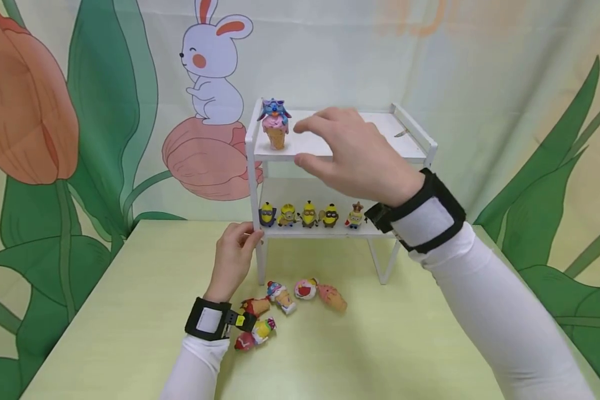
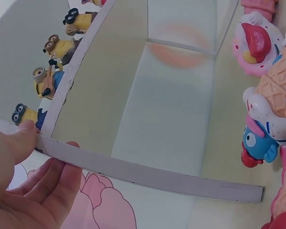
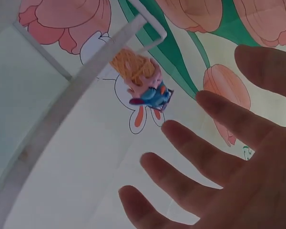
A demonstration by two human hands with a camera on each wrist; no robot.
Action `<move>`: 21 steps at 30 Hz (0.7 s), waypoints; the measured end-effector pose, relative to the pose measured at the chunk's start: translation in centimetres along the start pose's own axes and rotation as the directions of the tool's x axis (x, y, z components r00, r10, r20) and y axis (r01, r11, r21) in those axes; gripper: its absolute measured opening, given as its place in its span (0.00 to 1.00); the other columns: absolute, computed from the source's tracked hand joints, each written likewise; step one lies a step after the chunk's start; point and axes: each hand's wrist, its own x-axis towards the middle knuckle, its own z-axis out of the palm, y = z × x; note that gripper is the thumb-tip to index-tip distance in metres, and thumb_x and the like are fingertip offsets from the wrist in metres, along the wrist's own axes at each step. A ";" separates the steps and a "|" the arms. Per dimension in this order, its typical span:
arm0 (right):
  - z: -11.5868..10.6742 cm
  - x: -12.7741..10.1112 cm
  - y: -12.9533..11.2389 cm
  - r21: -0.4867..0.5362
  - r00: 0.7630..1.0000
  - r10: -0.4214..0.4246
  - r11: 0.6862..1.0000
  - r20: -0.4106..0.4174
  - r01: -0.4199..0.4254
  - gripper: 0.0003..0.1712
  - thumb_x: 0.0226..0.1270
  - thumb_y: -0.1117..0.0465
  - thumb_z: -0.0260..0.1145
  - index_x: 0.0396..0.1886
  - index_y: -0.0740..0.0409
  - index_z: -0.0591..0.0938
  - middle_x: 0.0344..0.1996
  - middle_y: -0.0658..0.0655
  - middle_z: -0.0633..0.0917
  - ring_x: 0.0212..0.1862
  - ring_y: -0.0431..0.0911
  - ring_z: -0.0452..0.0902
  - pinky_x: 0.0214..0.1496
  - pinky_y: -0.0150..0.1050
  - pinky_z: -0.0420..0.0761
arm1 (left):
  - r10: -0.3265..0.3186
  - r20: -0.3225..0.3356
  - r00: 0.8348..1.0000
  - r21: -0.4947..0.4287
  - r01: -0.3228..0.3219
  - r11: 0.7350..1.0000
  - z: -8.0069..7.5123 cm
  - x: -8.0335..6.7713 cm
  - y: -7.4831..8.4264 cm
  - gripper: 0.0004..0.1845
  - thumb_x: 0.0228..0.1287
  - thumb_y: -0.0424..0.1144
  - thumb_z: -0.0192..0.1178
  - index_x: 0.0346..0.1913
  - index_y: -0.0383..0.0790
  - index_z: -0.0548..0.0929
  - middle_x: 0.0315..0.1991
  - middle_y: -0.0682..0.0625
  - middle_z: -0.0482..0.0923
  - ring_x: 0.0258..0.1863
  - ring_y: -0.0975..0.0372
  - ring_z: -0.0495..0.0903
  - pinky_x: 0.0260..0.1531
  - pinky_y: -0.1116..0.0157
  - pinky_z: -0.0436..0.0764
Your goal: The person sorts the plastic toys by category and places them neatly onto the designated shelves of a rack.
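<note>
A small white two-tier shelf (image 1: 330, 235) stands on the table. My left hand (image 1: 233, 256) grips its left front leg (image 2: 148, 170) near the lower tier, thumb on one side and fingers on the other. On the upper tier, at its left end, an ice-cream-cone figure (image 1: 276, 125) with a blue character in sunglasses on pink icing stands upright. My right hand (image 1: 352, 153) hovers over the front of that tier, to the right of the figure, fingers spread and apart from it. In the right wrist view, the same cone figure (image 3: 142, 76) shows beyond my fingertips.
Several yellow minion figures (image 1: 309, 215) stand in a row on the lower tier. Before the shelf lie more cone figures, among them a blue-topped one (image 1: 281, 297), a pink one (image 1: 332, 298) and a yellow one (image 1: 263, 330). A printed cloth (image 1: 330, 55) hangs behind.
</note>
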 end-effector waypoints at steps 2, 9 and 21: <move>1.0 -0.7 -0.2 -0.007 1.000 -0.005 1.000 0.021 0.005 0.23 0.71 0.50 0.62 0.61 0.55 0.78 0.59 0.57 0.78 0.61 0.55 0.70 0.56 0.53 0.75 | -0.005 -0.004 1.000 0.007 0.005 1.000 -0.1 0.0 0.0 0.12 0.70 0.37 0.58 0.49 0.33 0.83 0.39 0.44 0.73 0.37 0.53 0.82 0.40 0.56 0.84; 4.5 -2.6 -0.5 -0.015 0.997 -0.018 1.000 0.075 0.019 0.19 0.69 0.51 0.64 0.56 0.53 0.82 0.52 0.54 0.82 0.51 0.48 0.77 0.45 0.42 0.81 | 0.007 -0.001 1.000 0.000 -0.007 1.000 -0.2 0.0 -0.2 0.12 0.70 0.37 0.58 0.49 0.33 0.83 0.38 0.44 0.73 0.37 0.53 0.81 0.40 0.56 0.84; 10.7 -4.8 0.3 0.051 0.982 -0.013 0.999 0.187 0.004 0.20 0.69 0.52 0.65 0.56 0.56 0.81 0.46 0.53 0.83 0.44 0.46 0.78 0.45 0.41 0.81 | -0.007 -0.008 1.000 0.009 0.007 1.000 0.3 0.1 0.0 0.12 0.70 0.38 0.58 0.49 0.34 0.83 0.39 0.44 0.73 0.36 0.54 0.81 0.38 0.57 0.83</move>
